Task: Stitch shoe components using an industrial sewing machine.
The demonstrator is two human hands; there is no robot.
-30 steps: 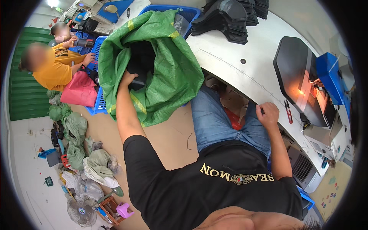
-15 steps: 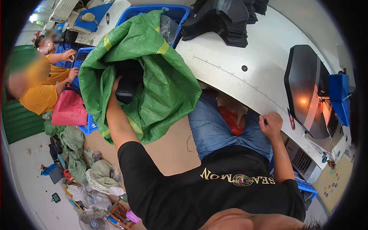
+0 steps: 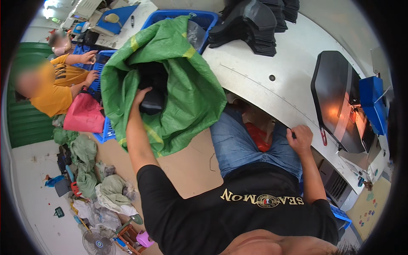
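Note:
My left hand reaches into the mouth of a big green woven sack and grips a black piece inside it. The sack leans against a blue crate beside the white table. My right hand rests on the table's near edge, fingers curled on the rim, holding nothing loose. My jeans-clad knees are under the table.
Stacks of black moulded pieces lie on the table's far side. A sewing machine with a lit lamp stands at the right. Two people in yellow shirts work at blue crates on the left. Green sacks, cloth and a fan litter the floor.
The view has swung left and closed in on the sack. My left hand has gone deeper into the sack and closed on a black piece. My right hand stays on the table edge.

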